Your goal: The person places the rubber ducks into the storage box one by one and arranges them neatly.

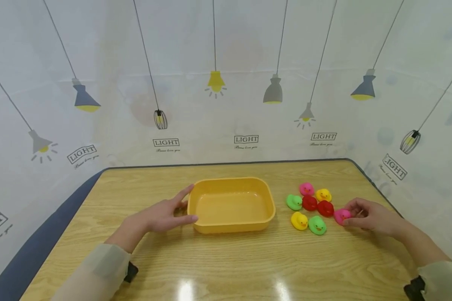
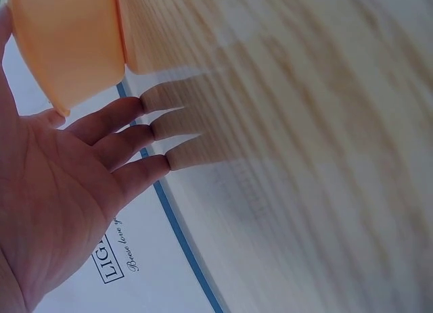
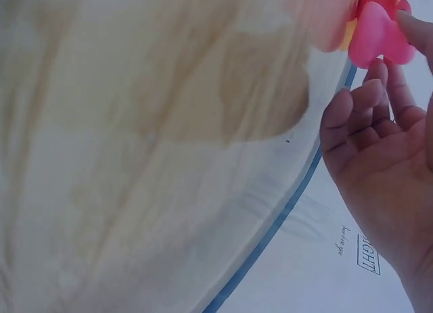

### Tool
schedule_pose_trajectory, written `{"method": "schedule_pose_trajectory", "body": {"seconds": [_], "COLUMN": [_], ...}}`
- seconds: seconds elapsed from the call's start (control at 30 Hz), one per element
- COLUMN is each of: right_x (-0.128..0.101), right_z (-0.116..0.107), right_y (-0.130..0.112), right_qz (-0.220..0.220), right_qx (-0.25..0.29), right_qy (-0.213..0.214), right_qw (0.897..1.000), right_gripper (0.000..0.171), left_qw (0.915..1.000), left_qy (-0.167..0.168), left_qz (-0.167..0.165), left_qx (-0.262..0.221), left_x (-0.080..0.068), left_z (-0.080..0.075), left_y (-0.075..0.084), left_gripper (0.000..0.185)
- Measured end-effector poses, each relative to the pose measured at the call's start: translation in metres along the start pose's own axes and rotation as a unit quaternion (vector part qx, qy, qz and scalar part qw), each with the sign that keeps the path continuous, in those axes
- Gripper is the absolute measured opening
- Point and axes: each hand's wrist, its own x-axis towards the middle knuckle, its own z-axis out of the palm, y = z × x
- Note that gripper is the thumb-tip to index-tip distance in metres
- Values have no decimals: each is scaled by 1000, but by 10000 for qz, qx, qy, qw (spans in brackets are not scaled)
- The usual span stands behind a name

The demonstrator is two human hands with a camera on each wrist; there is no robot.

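Lamp-print backdrop all round, wood-grain table (image 1: 226,259) in front of you, and your right hand (image 1: 373,217) is on the pink duck (image 1: 341,215) at the right edge of the cluster. Thumb and fingertips (image 3: 406,26) are pinching it from the side; the wrist view shows the other fingers loosely curled beneath, holding nothing. Keep that pinch on the duck's body, not its head, since these soft toys look likely to squirt out if squeezed near the top.

Watch the neighbours: a red duck (image 1: 325,207) sits just beside your pink one, close enough that I cannot tell whether they touch, with a second red duck (image 1: 309,203), two green ducks (image 1: 317,225), two yellow ducks (image 1: 299,220) and another pink one (image 1: 306,189) packed behind it. Lift straight up before you travel, or I reckon you'll drag the red one along.

Over on the other side, your left hand (image 1: 162,215) lies spread, fingers straight, against the left end of the orange tray (image 1: 231,223), thumb at the near corner. That's a good brace; press lightly so the tray, which is empty, doesn't skate on the glossy top.
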Motion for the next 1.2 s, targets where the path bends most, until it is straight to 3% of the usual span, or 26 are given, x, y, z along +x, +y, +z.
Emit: {"method": "schedule_pose_trajectory", "body": {"seconds": [0.17, 0.47, 0.8, 1.0, 1.2], "right_x": [-5, -4, 14, 36, 54], "right_z": [0, -2, 4, 21, 39], "right_y": [-5, -33, -93, -129, -154], "right_qz": [-67, -679, -1075, -1506, -1601], "right_qx": [-67, -315, -458, -242, -211], "right_qy": [407, 1002, 999, 852, 626], "right_qw": [9991, 9921, 9881, 9846, 9849], "right_gripper": [39, 30, 30, 28, 32], "left_qw": [10000, 10000, 10000, 10000, 10000], "left_qy": [-17, 4, -20, -13, -38], "left_qz": [-11, -9, -19, -15, -46], "left_qx": [-2, 53, -15, 16, -46], "left_x": [1, 1, 0, 0, 2], "left_z": [0, -2, -2, -2, 0], "left_y": [1, -1, -1, -1, -1], "left_gripper": [107, 105, 106, 106, 106]}}
